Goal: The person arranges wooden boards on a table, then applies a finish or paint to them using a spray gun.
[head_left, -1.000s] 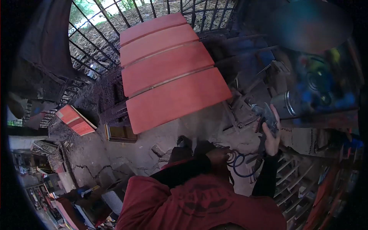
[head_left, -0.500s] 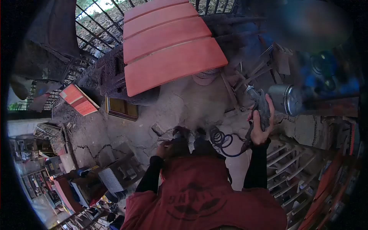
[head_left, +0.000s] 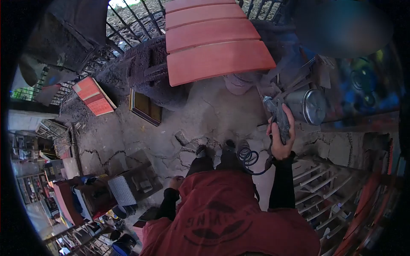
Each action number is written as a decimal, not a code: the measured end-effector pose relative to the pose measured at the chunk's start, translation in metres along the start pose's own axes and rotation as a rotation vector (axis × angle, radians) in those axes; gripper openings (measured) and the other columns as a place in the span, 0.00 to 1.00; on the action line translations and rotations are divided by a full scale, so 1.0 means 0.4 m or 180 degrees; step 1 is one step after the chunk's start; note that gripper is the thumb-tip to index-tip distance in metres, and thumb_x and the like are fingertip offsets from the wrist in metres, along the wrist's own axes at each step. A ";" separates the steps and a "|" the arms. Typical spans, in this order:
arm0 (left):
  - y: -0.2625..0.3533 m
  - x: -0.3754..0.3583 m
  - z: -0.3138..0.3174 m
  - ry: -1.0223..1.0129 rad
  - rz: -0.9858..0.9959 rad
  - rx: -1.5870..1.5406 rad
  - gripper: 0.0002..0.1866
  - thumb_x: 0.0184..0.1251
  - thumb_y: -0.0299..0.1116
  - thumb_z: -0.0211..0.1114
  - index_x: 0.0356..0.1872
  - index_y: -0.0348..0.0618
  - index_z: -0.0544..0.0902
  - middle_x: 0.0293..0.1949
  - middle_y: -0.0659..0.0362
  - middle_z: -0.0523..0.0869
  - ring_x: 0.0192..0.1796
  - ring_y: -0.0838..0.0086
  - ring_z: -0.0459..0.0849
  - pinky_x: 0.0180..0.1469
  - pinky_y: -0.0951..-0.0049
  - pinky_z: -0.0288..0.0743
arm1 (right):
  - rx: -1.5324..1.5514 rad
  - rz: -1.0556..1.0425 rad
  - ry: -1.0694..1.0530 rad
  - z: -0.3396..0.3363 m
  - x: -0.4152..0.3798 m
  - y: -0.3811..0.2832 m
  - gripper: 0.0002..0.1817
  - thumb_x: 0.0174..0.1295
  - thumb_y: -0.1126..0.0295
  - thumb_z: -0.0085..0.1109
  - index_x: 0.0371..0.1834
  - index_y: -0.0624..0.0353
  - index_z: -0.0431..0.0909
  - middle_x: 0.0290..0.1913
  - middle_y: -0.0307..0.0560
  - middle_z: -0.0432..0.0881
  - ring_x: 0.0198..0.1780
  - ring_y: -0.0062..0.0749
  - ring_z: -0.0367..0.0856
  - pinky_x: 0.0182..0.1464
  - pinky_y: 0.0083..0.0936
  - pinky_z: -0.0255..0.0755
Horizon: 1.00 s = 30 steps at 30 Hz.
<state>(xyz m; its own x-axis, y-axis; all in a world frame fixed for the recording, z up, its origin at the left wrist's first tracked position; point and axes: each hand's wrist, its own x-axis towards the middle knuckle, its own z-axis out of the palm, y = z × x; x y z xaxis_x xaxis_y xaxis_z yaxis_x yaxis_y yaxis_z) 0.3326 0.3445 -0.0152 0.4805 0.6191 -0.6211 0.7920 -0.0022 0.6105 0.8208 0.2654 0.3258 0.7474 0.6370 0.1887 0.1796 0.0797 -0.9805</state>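
Observation:
My right hand is wrapped round a grey spray gun, held out to the right of my body. A round metal paint cup is on the gun's right side. From below the gun a dark coiled air hose hangs towards my feet. My left hand is low beside my left thigh, and its fingers are too small and dark to make out. Ahead of me is a panel of red-painted boards, raised above the floor, with neither hand touching it.
A red slatted piece and dark-framed panels lean at the left. Slatted wooden racks stand at the right. Below left is a cluttered bench. The concrete floor is cracked. A metal fence runs behind.
The view has shifted, so the red boards appear higher and further right. My right hand with the spray gun appears a little further left and higher. The left hand has moved lower, closer to my body.

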 end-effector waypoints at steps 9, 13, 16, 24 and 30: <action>0.083 -0.070 -0.082 0.0263 -0.0597 -0.0215 0.18 0.54 0.44 0.63 0.38 0.40 0.83 0.35 0.49 0.85 0.40 0.61 0.84 0.43 0.68 0.76 | -0.0084 0.0019 -0.0329 0.140 -0.046 -0.024 0.27 0.59 0.81 0.46 0.64 0.59 0.60 0.33 0.45 0.76 0.29 0.19 0.70 0.34 0.18 0.68; 0.028 -0.081 -0.080 0.0107 -0.0436 -0.0225 0.19 0.55 0.45 0.61 0.39 0.41 0.82 0.38 0.50 0.85 0.42 0.60 0.84 0.45 0.67 0.76 | -0.0060 0.0061 -0.0513 0.195 -0.061 -0.035 0.26 0.59 0.80 0.47 0.63 0.59 0.61 0.34 0.46 0.76 0.30 0.20 0.71 0.34 0.19 0.69; 0.071 -0.093 -0.102 0.0067 -0.0606 -0.0240 0.19 0.55 0.45 0.60 0.40 0.41 0.82 0.40 0.49 0.84 0.43 0.59 0.83 0.46 0.66 0.75 | -0.0140 -0.0089 -0.0704 0.225 -0.068 -0.027 0.26 0.58 0.80 0.48 0.62 0.61 0.63 0.38 0.50 0.77 0.33 0.25 0.75 0.37 0.23 0.72; 0.032 -0.073 -0.086 0.0189 -0.0835 -0.0377 0.20 0.54 0.46 0.60 0.41 0.41 0.82 0.40 0.49 0.84 0.44 0.59 0.83 0.47 0.66 0.75 | -0.0375 -0.0512 -0.1084 0.310 -0.081 -0.050 0.23 0.54 0.80 0.52 0.56 0.68 0.68 0.50 0.59 0.76 0.48 0.43 0.79 0.49 0.31 0.72; 0.127 -0.029 -0.099 0.0067 -0.0764 -0.0451 0.20 0.57 0.45 0.60 0.43 0.40 0.81 0.41 0.50 0.84 0.44 0.60 0.83 0.47 0.66 0.75 | -0.0289 -0.0885 -0.1379 0.351 -0.084 -0.062 0.25 0.51 0.81 0.54 0.57 0.64 0.69 0.50 0.57 0.77 0.51 0.48 0.76 0.54 0.34 0.68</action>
<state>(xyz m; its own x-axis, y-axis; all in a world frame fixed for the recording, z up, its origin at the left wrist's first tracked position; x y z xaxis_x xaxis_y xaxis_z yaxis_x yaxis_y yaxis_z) 0.3524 0.3684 0.0424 0.2763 0.6049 -0.7468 0.8210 0.2555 0.5106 0.7012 0.3497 0.3360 0.3338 0.8616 0.3825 0.4028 0.2365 -0.8842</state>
